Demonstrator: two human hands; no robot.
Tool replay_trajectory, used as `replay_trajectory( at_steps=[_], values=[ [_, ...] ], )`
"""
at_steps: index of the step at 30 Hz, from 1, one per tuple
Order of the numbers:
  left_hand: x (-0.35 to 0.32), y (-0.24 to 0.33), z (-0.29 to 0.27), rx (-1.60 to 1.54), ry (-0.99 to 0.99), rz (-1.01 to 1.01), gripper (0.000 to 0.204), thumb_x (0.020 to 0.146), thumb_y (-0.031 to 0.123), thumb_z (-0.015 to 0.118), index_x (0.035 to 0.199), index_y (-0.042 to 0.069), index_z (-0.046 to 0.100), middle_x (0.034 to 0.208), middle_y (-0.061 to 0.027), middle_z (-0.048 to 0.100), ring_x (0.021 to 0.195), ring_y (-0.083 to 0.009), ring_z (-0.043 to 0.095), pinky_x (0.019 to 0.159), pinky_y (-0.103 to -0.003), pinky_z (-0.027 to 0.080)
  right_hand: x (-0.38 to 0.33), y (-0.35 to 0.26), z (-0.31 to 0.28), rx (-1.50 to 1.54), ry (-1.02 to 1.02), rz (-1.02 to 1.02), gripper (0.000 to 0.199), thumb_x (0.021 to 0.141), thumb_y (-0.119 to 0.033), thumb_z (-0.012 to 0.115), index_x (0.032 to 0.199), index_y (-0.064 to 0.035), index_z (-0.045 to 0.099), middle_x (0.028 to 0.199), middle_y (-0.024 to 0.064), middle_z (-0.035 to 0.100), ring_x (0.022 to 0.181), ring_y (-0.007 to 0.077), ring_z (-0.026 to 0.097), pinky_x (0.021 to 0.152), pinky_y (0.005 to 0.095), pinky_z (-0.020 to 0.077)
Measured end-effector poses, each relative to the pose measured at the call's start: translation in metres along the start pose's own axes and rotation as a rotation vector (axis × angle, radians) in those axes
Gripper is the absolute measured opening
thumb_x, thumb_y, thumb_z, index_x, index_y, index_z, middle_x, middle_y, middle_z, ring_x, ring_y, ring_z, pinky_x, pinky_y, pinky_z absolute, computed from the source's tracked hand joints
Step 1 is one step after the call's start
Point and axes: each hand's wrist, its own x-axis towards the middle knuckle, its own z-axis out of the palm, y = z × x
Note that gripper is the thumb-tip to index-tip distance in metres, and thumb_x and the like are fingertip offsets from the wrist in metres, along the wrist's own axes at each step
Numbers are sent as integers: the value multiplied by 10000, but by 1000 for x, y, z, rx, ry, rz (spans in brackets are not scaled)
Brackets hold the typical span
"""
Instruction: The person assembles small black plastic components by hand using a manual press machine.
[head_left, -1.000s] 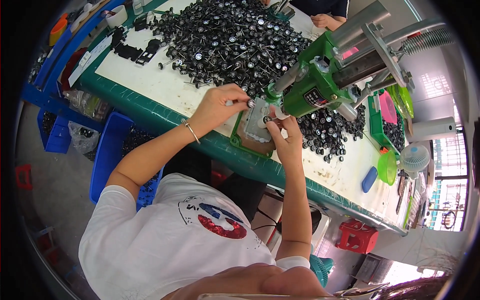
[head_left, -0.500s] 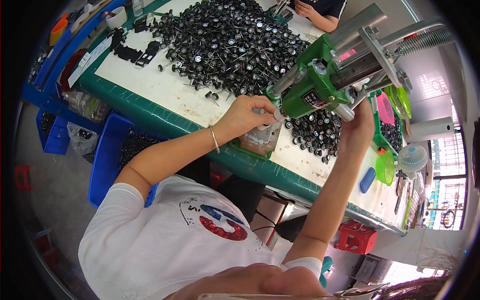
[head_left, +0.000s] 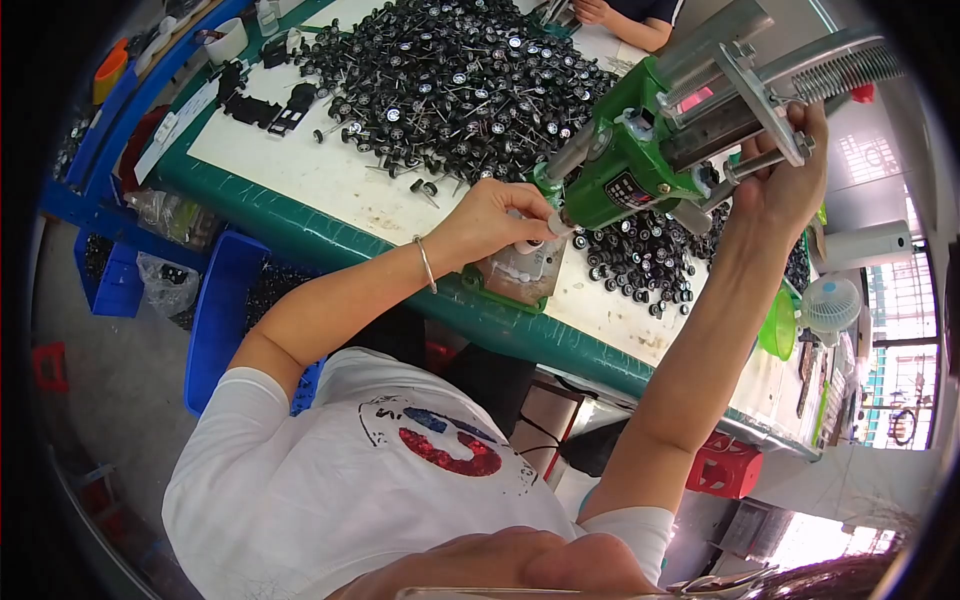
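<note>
Left of the green press (head_left: 628, 188), the left hand (head_left: 500, 222) pinches a small pale disc (head_left: 557, 226) just beside the press's lower tip. The disc is judged light, stiff and possibly slippery, best held by its rim. Fingers cover much of it; its contact with the tip cannot be confirmed. At the press's right end, the right hand (head_left: 788, 180), well apart, meets a metal plate (head_left: 758, 98); hidden fingertips leave its grip undetermined.
</note>
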Motion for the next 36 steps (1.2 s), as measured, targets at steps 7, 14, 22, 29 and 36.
replay_trajectory(
  at_steps=[7, 14, 22, 29, 36],
  values=[
    [-1, -2, -1, -16, -11, -24, 102, 747, 16, 695, 843, -20, 692, 804, -9, 613, 677, -69, 577, 609, -206, 467, -34, -13, 8, -38, 7, -211, 309, 860, -246, 615, 659, -84, 445, 533, -35, 328, 410, 27, 215, 364, 192, 155],
    [1, 0, 0, 34, -28, -34, 101, 737, -4, 698, 837, -18, 694, 819, -10, 626, 733, -73, 585, 667, -211, 472, -31, -14, 1, -28, -31, -207, 292, 862, -223, 597, 658, -77, 447, 526, -31, 314, 412, 40, 219, 369, 205, 170],
    [0, 6, 2, 60, 22, -56, 83, 727, -13, 705, 809, -19, 691, 805, -19, 635, 699, -74, 589, 630, -207, 478, -30, -9, 10, -69, 76, -219, 265, 839, -190, 627, 686, -71, 446, 521, -37, 302, 418, 46, 228, 379, 217, 152],
    [0, 10, 3, 114, -10, -47, 92, 730, -15, 693, 821, -28, 690, 806, -23, 618, 688, -77, 585, 619, -208, 471, -47, -8, -11, 134, -157, -473, 255, 837, -145, 558, 641, -33, 438, 493, 6, 292, 371, 64, 185, 335, 229, 150],
    [-3, 3, 4, 105, 39, -40, 223, 729, -15, 692, 952, -10, 680, 820, -23, 621, 736, -77, 583, 654, -209, 480, -67, 5, -24, 214, -227, -655, 287, 863, -182, 513, 635, -76, 374, 461, -4, 273, 356, 59, 166, 313, 224, 131]
  ],
)
